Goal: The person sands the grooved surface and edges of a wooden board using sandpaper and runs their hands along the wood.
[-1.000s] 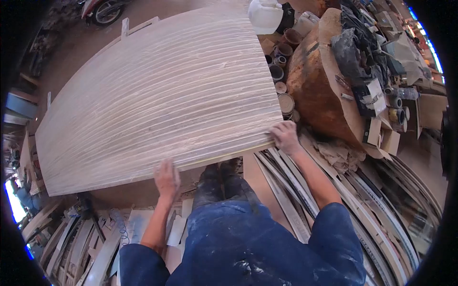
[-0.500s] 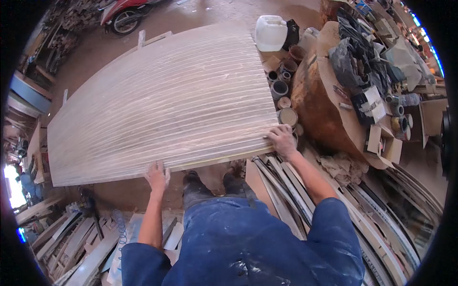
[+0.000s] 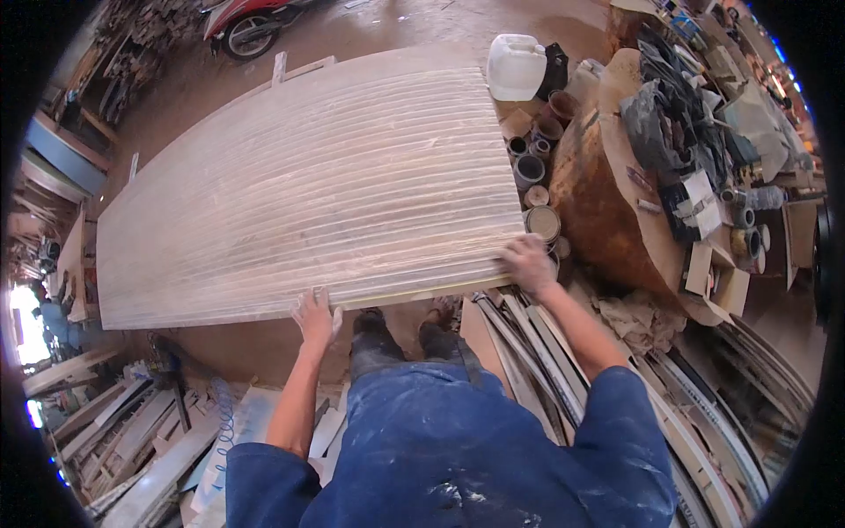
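A large pale wooden panel [image 3: 308,185] with parallel grooves lies in front of me, dusted whitish. At its near edge, my left hand [image 3: 317,319] rests with fingers spread, their tips on the top face and the thumb apart. My right hand [image 3: 530,267] is at the panel's near right corner. Its fingers are bent over the surface and smeared by motion, so I cannot tell whether anything is under them.
Right of the panel stand a white jerrycan [image 3: 516,68], several tins [image 3: 529,171] and a brown curved table [image 3: 591,198] bearing black plastic. Long strips [image 3: 537,352] lie near my right leg. Wood offcuts [image 3: 150,440] and a coiled blue hose [image 3: 222,414] are lower left; a red motorbike [image 3: 251,26] stands behind.
My left hand has shifted right along the panel's near edge. My right hand stays near the corner, now blurred. The whole view has also swung slightly.
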Demonstrator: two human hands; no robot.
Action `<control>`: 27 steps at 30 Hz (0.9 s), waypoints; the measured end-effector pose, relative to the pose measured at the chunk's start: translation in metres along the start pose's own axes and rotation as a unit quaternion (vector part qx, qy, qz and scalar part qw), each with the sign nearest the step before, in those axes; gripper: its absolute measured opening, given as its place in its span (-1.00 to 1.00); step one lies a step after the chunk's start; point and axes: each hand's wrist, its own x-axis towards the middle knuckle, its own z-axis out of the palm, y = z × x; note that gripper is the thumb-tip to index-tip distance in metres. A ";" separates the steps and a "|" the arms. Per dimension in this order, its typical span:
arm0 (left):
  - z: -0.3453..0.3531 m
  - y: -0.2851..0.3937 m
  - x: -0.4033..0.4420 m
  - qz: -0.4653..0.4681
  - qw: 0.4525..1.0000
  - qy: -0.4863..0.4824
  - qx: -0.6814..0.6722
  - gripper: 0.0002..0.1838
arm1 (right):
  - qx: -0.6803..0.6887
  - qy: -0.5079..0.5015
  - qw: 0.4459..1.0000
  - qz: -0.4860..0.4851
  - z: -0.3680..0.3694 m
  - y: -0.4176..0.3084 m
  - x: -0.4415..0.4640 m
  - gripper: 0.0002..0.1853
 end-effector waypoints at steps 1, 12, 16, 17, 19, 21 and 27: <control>0.001 0.002 0.000 -0.002 1.000 0.008 0.001 -0.28 | -0.011 0.024 1.000 0.000 -0.007 0.015 -0.008 -0.80; 0.003 0.050 0.000 0.064 0.997 0.032 0.028 -0.26 | 0.037 0.017 0.994 -0.101 0.089 -0.119 0.078 -0.87; 0.005 0.055 0.000 0.066 0.996 0.044 0.029 -0.22 | -0.023 -0.012 0.999 -0.027 0.001 0.009 -0.003 -0.75; 0.005 0.057 0.000 0.067 0.997 0.042 0.026 -0.22 | -0.105 -0.008 0.994 -0.030 -0.023 0.048 -0.025 -0.79; 0.004 0.065 0.000 0.043 0.998 0.022 0.032 -0.18 | -0.141 -0.004 0.988 0.062 -0.071 0.101 -0.068 -0.90; 0.012 0.067 0.005 0.035 0.999 0.030 0.013 -0.16 | -0.179 -0.008 0.977 0.120 -0.106 0.105 -0.081 -0.80; 0.016 0.070 0.005 0.041 0.998 0.043 0.007 -0.13 | -0.059 -0.015 0.997 0.052 -0.056 0.037 -0.040 -0.71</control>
